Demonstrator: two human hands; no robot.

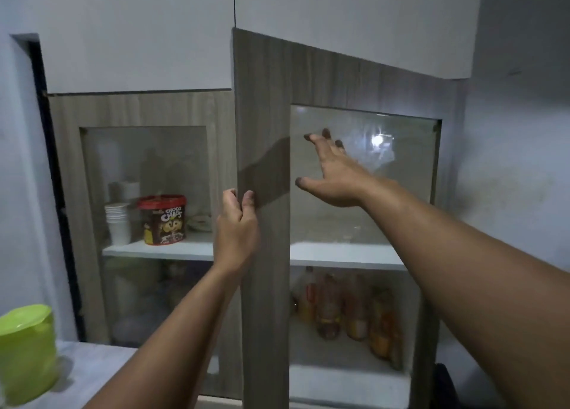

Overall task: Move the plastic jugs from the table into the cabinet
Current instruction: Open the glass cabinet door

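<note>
Only one green plastic jug (pixel 26 351) in view, sitting on the tabletop (pixel 92 371) bottom left. Left hand (pixel 237 233) grips the edge of the right cabinet door (pixel 265 254), one of two glass doors; right hand (pixel 330 174) is spread flat on its glass. Inside: one Choco Chips tub (pixel 163 219), one cup stack (pixel 118 222).

one green jug (pixel 26 350), two cabinet doors (pixel 265 223) (glass-paned), two hands (pixel 237 226)

Dim, soft, grainy view; glare spot on glass door (pixel 364 174); wide-angle bowing.
</note>
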